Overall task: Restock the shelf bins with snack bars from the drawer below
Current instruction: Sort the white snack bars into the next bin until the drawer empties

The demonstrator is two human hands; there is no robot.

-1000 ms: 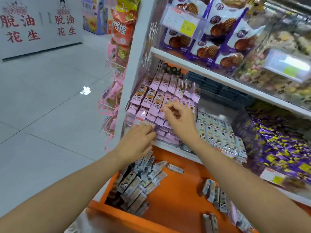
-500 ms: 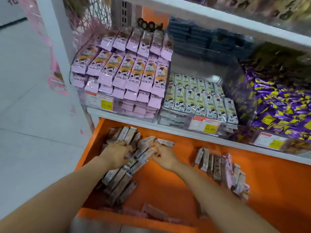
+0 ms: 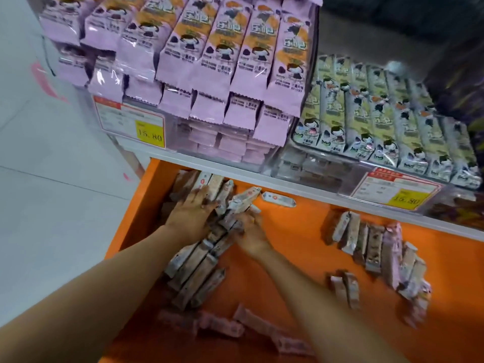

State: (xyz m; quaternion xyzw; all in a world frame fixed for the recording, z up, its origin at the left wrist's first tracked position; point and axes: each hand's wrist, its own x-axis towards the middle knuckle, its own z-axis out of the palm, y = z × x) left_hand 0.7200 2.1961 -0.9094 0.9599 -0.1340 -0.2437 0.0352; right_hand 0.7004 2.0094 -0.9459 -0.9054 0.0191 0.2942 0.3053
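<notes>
gripping a bundle of pale wrapped snack bars (image 3: pixel 241 203) with our right hand (image 3: pixel 250 231); our left hand (image 3: pixel 192 216) presses flat-fingered on the pile (image 3: pixel 193 263) in the orange drawer (image 3: pixel 288 244).

Pale tiled floor (image 3: pixel 52 205) at left, crossed by thin grout lines; blurred pink mark (image 3: pixel 43 77) on it toward the upper left; red-topped price label (image 3: pixel 123 117) with a yellow panel reading 15.80; second such label (image 3: pixel 392 188) at right, same figure; dark packs (image 3: pixel 392 11) at top right, blurred; purple wrappers (image 3: pixel 457 82) at far right.
</notes>
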